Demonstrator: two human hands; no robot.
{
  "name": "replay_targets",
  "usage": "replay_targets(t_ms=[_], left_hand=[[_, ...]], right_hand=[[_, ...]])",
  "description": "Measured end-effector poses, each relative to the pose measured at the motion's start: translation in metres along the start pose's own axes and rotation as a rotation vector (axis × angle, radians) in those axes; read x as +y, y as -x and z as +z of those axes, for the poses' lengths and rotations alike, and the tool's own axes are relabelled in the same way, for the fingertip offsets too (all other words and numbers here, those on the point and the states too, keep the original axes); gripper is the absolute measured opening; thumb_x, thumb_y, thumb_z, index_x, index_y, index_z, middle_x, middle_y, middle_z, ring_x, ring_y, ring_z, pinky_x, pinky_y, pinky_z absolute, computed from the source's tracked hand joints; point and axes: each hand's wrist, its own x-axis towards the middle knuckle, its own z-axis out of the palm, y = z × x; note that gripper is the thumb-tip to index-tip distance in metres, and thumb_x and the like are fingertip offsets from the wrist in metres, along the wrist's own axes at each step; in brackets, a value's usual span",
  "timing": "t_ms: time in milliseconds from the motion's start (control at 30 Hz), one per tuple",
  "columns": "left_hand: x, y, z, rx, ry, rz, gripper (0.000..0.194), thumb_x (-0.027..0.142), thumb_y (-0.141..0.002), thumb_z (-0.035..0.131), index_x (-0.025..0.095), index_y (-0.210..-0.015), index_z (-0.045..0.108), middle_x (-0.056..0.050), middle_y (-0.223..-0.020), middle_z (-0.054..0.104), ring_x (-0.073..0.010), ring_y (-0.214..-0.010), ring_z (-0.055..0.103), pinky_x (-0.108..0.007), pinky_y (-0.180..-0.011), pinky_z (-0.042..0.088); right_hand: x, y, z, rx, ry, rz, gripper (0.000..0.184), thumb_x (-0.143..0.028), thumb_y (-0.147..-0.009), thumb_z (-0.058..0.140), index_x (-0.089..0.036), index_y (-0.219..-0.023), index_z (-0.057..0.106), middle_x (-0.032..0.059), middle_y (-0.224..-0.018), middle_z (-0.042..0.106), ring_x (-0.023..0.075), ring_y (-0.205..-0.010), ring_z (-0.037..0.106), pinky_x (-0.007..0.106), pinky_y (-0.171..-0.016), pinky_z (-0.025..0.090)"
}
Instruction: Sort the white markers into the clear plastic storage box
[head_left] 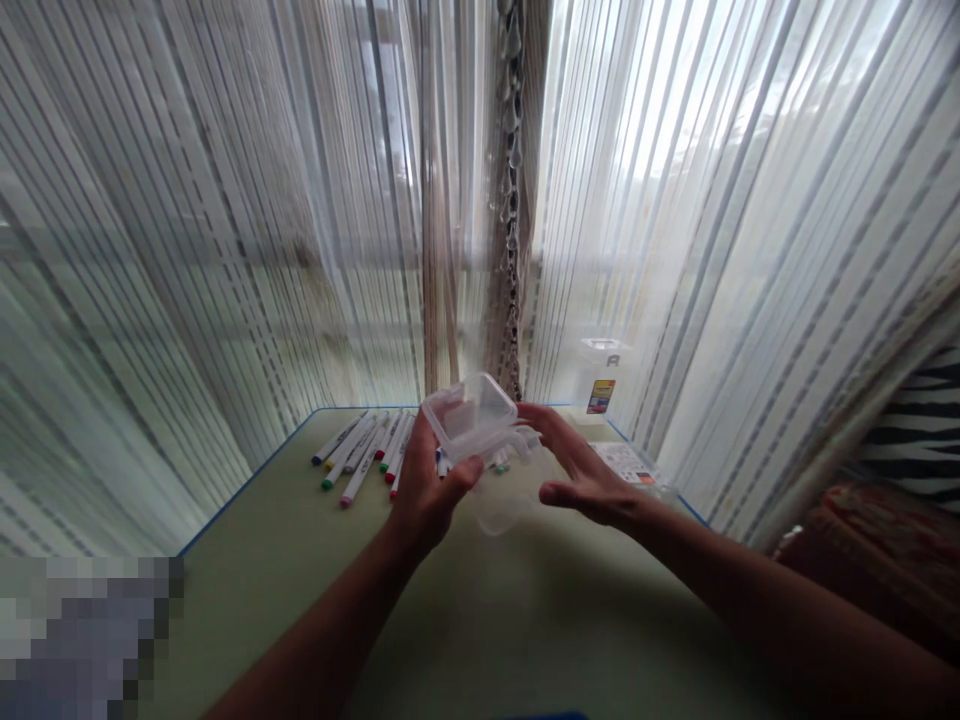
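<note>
My left hand [425,480] grips a clear plastic box [474,420] by its left side, with the thumb along the near edge. The box is held tilted above the table. To its right is my right hand [574,465], fingers stretched out and thumb apart. Its fingertips are close to the box's right edge; whether they touch it I cannot tell. Under the hands, a blurred piece of clear plastic [504,515] shows over the tabletop. Several white markers [361,450] with coloured caps lie left of my left hand, some partly hidden behind it.
The green table [247,590] has a blue edge. At the back right stands a clear lidded container [592,385] with a colourful label, and a printed sheet [626,463] lies nearer. Sheer striped curtains [225,250] hang behind. A blurred-out patch [90,640] covers the lower left.
</note>
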Motion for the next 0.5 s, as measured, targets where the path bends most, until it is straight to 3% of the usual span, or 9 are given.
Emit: replay_targets(t_ms=[100, 233, 400, 500], left_hand=[[0.0038, 0.001, 0.001, -0.133, 0.106, 0.043, 0.061, 0.039, -0.074, 0.067, 0.021, -0.129, 0.046, -0.013, -0.131, 0.057, -0.0343, -0.124, 0.052, -0.049, -0.108, 0.035], [0.0045, 0.0029, 0.0, -0.312, 0.222, -0.005, 0.057, 0.04, -0.077, 0.066, 0.021, -0.128, 0.05, -0.013, -0.13, 0.06, -0.0341, -0.123, 0.054, -0.048, -0.106, 0.038], [-0.0037, 0.0038, 0.001, -0.218, 0.253, -0.093, 0.058, 0.058, -0.08, 0.061, 0.02, -0.123, 0.058, -0.012, -0.116, 0.066, -0.0334, -0.116, 0.059, -0.046, -0.101, 0.042], [-0.0038, 0.0002, 0.003, -0.178, 0.29, -0.163, 0.046, 0.052, -0.085, 0.055, 0.018, -0.116, 0.063, -0.011, -0.105, 0.07, -0.031, -0.105, 0.063, -0.043, -0.093, 0.046]], right_hand=[[-0.0062, 0.0008, -0.0004, -0.131, 0.024, -0.017, 0.109, -0.056, -0.061, 0.086, -0.026, -0.152, 0.035, 0.0155, -0.148, 0.046, 0.0358, -0.138, 0.04, 0.052, -0.11, 0.035], [-0.0103, 0.0033, 0.0032, -0.29, 0.035, -0.034, 0.121, -0.048, -0.061, 0.089, -0.027, -0.158, 0.019, 0.0154, -0.149, 0.044, 0.0351, -0.14, 0.039, 0.052, -0.114, 0.03], [-0.0093, 0.0048, 0.0055, -0.296, 0.126, -0.082, 0.122, -0.042, -0.061, 0.09, -0.026, -0.158, 0.018, 0.0159, -0.151, 0.041, 0.0354, -0.138, 0.041, 0.051, -0.115, 0.03], [-0.007, 0.0056, 0.0073, -0.315, 0.221, -0.129, 0.125, -0.039, -0.06, 0.091, -0.025, -0.158, 0.015, 0.0166, -0.154, 0.036, 0.0361, -0.14, 0.039, 0.05, -0.115, 0.03]])
